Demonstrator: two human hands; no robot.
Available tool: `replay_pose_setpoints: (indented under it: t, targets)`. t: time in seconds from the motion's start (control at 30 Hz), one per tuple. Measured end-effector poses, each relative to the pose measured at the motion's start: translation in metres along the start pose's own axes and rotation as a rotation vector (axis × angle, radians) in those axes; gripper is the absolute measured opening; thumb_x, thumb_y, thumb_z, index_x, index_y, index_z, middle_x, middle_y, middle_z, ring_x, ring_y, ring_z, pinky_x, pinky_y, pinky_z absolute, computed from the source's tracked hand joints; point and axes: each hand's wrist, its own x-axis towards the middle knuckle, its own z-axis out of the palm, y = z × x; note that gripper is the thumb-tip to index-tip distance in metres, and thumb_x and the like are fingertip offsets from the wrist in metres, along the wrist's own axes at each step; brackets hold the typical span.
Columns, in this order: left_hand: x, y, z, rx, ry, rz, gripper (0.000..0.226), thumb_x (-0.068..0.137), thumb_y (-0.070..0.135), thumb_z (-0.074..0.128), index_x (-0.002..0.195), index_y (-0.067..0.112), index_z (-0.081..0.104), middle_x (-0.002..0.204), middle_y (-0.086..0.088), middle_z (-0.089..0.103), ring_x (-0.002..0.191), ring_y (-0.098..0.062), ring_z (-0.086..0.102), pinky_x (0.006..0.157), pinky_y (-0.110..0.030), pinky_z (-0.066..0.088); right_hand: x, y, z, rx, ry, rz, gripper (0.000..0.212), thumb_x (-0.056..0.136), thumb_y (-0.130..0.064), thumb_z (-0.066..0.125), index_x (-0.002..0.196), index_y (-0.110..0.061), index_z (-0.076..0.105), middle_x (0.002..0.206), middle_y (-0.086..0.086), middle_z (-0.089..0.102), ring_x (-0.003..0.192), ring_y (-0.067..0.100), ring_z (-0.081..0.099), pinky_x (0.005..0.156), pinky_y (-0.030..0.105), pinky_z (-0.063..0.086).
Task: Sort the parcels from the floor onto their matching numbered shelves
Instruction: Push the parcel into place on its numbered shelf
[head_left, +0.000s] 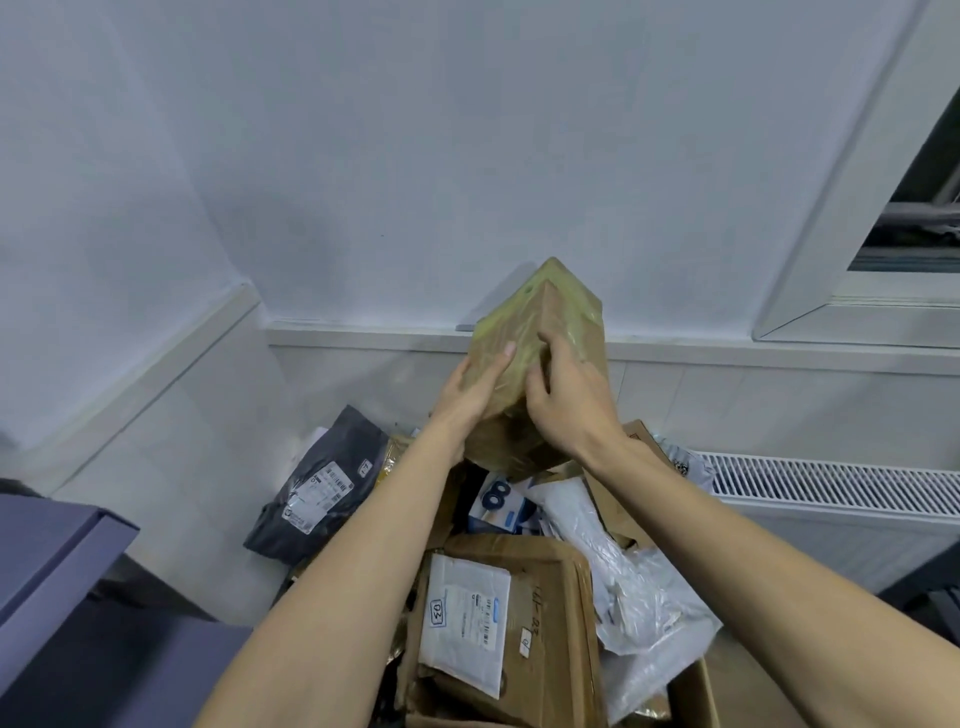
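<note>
A brown cardboard parcel wrapped in yellowish tape is held up above the pile, one corner pointing up toward the wall. My left hand lies along its left face with the fingers fairly straight. My right hand grips its right side, fingers curled over the front. Below lies a heap of parcels: a flat brown box with a white label marked 30, a dark grey bag with a label, a white plastic bag, and a blue-and-white box.
A white wall with a ledge rises behind the pile. A white radiator stands low on the right, with a window frame above it. A purple-grey surface juts in at the lower left.
</note>
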Motion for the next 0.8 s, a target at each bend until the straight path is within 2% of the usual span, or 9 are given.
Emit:
replay_pose_setpoints:
  t: [0.07, 0.2, 0.33, 0.43, 0.53, 0.63, 0.7, 0.77, 0.8]
  targets:
    - [-0.008, 0.004, -0.003, 0.016, -0.042, -0.025, 0.12, 0.044, 0.086, 0.072, 0.148, 0.045, 0.029, 0.144, 0.006, 0.046, 0.126, -0.022, 0.051, 0.094, -0.048, 0.05, -0.003, -0.002, 0.001, -0.017, 0.014, -0.044, 0.046, 0.1, -0.028, 0.041, 0.145, -0.016, 0.036, 0.118, 0.009, 0.066, 0.109, 0.032, 0.059, 0.092, 0.049, 0.048]
    - [-0.017, 0.003, -0.007, 0.098, -0.204, -0.126, 0.121, 0.046, 0.093, 0.061, 0.15, 0.051, 0.016, 0.154, -0.007, 0.037, 0.13, -0.036, 0.047, 0.064, -0.044, 0.055, -0.009, -0.004, 0.004, -0.007, 0.021, -0.062, 0.047, 0.099, -0.03, 0.045, 0.144, -0.019, 0.038, 0.129, 0.006, 0.06, 0.121, 0.025, 0.051, 0.1, 0.042, 0.042]
    - [-0.019, -0.007, -0.001, -0.04, -0.292, -0.171, 0.126, 0.038, 0.095, 0.063, 0.148, 0.045, 0.026, 0.151, -0.006, 0.04, 0.133, -0.039, 0.044, 0.083, -0.068, 0.048, -0.01, -0.005, 0.01, 0.051, 0.012, -0.082, 0.044, 0.097, -0.029, 0.047, 0.141, -0.023, 0.042, 0.137, 0.002, 0.053, 0.129, 0.02, 0.043, 0.105, 0.038, 0.039]
    - [-0.017, -0.014, 0.007, -0.129, -0.28, -0.159, 0.123, 0.036, 0.091, 0.07, 0.144, 0.042, 0.037, 0.145, -0.004, 0.049, 0.129, -0.037, 0.047, 0.09, -0.075, 0.04, -0.011, -0.005, 0.011, 0.045, -0.025, -0.095, 0.044, 0.097, -0.024, 0.044, 0.141, -0.022, 0.04, 0.137, 0.002, 0.055, 0.127, 0.02, 0.049, 0.102, 0.036, 0.042]
    - [-0.015, -0.023, 0.012, -0.201, -0.296, -0.121, 0.099, 0.048, 0.085, 0.07, 0.134, 0.04, 0.051, 0.126, -0.001, 0.065, 0.117, -0.031, 0.058, 0.088, -0.068, 0.047, -0.016, -0.003, 0.013, 0.033, -0.095, -0.106, 0.047, 0.097, -0.018, 0.043, 0.143, -0.019, 0.035, 0.132, 0.007, 0.059, 0.119, 0.022, 0.056, 0.093, 0.035, 0.046]
    - [-0.011, -0.034, 0.014, -0.181, -0.182, -0.11, 0.063, 0.079, 0.074, 0.058, 0.131, 0.039, 0.056, 0.123, 0.0, 0.068, 0.111, -0.03, 0.063, 0.082, -0.063, 0.053, -0.018, 0.004, 0.016, 0.052, -0.171, -0.042, 0.052, 0.097, -0.014, 0.043, 0.147, -0.017, 0.03, 0.133, 0.011, 0.057, 0.12, 0.026, 0.055, 0.097, 0.039, 0.046]
    - [-0.009, -0.04, 0.013, -0.059, -0.09, -0.042, 0.048, 0.093, 0.06, 0.049, 0.133, 0.035, 0.055, 0.123, 0.0, 0.067, 0.108, -0.028, 0.065, 0.081, -0.055, 0.057, -0.021, 0.011, 0.019, 0.092, -0.259, 0.012, 0.052, 0.099, -0.015, 0.043, 0.149, -0.017, 0.027, 0.138, 0.011, 0.053, 0.123, 0.026, 0.054, 0.101, 0.04, 0.045]
    - [-0.01, -0.043, 0.008, 0.135, -0.021, 0.057, 0.043, 0.101, 0.05, 0.042, 0.139, 0.033, 0.05, 0.123, 0.004, 0.063, 0.106, -0.023, 0.063, 0.072, -0.038, 0.058, -0.026, 0.02, 0.024, 0.112, -0.323, 0.032, 0.053, 0.099, -0.016, 0.045, 0.149, -0.017, 0.027, 0.143, 0.01, 0.049, 0.127, 0.024, 0.051, 0.103, 0.036, 0.043]
    - [-0.01, -0.044, 0.005, 0.2, 0.011, 0.111, 0.043, 0.103, 0.045, 0.04, 0.142, 0.03, 0.048, 0.125, 0.004, 0.06, 0.11, -0.022, 0.061, 0.076, -0.037, 0.057, -0.027, 0.025, 0.027, 0.096, -0.337, 0.029, 0.052, 0.098, -0.016, 0.047, 0.148, -0.015, 0.029, 0.145, 0.009, 0.047, 0.129, 0.023, 0.048, 0.105, 0.034, 0.04]
